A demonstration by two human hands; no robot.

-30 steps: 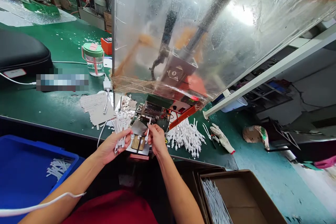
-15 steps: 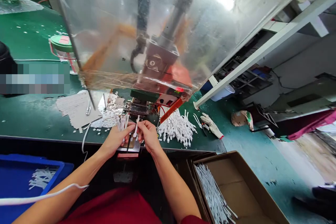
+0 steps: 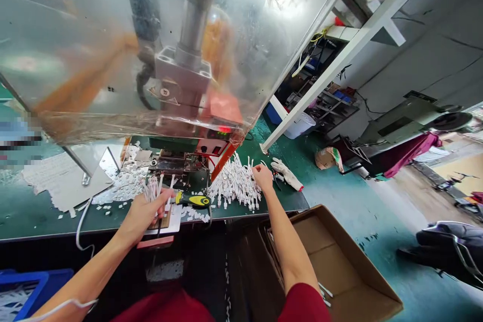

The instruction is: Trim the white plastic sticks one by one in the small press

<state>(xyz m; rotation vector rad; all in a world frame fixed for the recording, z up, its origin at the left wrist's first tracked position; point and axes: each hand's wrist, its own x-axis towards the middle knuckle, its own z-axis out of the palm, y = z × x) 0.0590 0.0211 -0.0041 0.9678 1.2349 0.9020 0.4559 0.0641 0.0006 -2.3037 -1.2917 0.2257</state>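
Note:
My left hand [image 3: 145, 214] grips a bunch of white cables [image 3: 151, 189] with small connector ends, just above a metal jig plate [image 3: 169, 219] at the press's front. A yellow-and-black screwdriver [image 3: 193, 200] lies beside that hand, next to the jig. My right hand [image 3: 263, 177] reaches out to the right, its fingertips at the edge of a heap of white cables [image 3: 234, 185] on the green bench mat [image 3: 290, 201]. I cannot tell whether those fingers hold a cable. The press head [image 3: 181, 80] stands behind a clear plastic sheet [image 3: 94, 45].
A white work glove [image 3: 287, 174] lies right of the heap. White scraps and papers [image 3: 64, 181] cover the bench's left side. Below the bench stand an open cardboard box of cables [image 3: 339, 261] and a blue crate [image 3: 37, 287]. A white frame bar [image 3: 339, 55] angles overhead.
My right hand has moved right from the jig to the cable heap. The screwdriver now shows by the jig. The whole view has swung, and the bench sits further left.

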